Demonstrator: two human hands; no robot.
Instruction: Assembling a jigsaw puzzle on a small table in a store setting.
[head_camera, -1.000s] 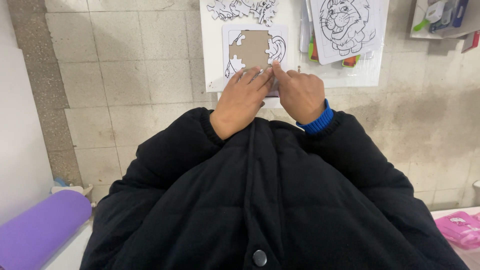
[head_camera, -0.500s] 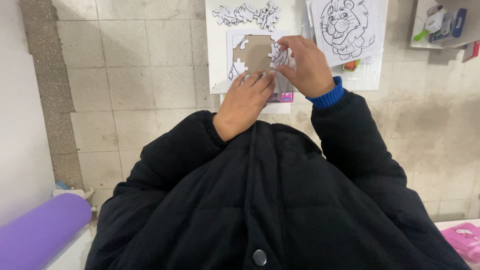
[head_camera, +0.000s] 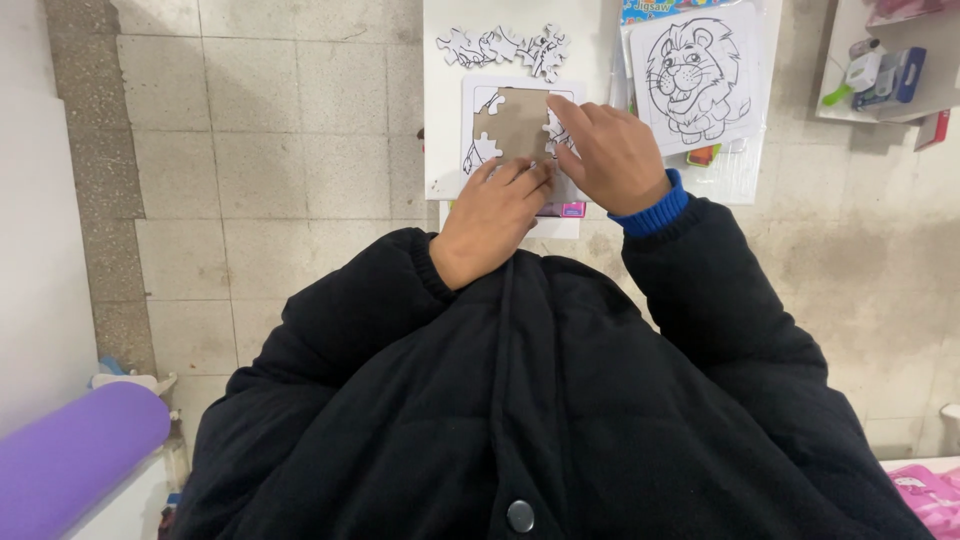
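Observation:
A white puzzle tray (head_camera: 475, 100) with a brown bare centre lies on a white board (head_camera: 440, 120) on the tiled floor. Some black-and-white pieces sit along the tray's edges. My left hand (head_camera: 495, 215) rests fingers-down on the tray's lower edge. My right hand (head_camera: 610, 150) presses its fingertips on a piece at the tray's right side. Loose puzzle pieces (head_camera: 505, 45) lie in a cluster beyond the tray. Whether a piece is pinched under my right fingers is hidden.
A lion colouring picture (head_camera: 695, 75) lies to the right of the tray. Small items sit on a white tray (head_camera: 880, 70) at far right. A purple roll (head_camera: 70, 450) is at lower left, a pink pack (head_camera: 925, 495) at lower right.
My right hand moved from the tray's lower edge up to its right side. The left hand stayed at the lower edge.

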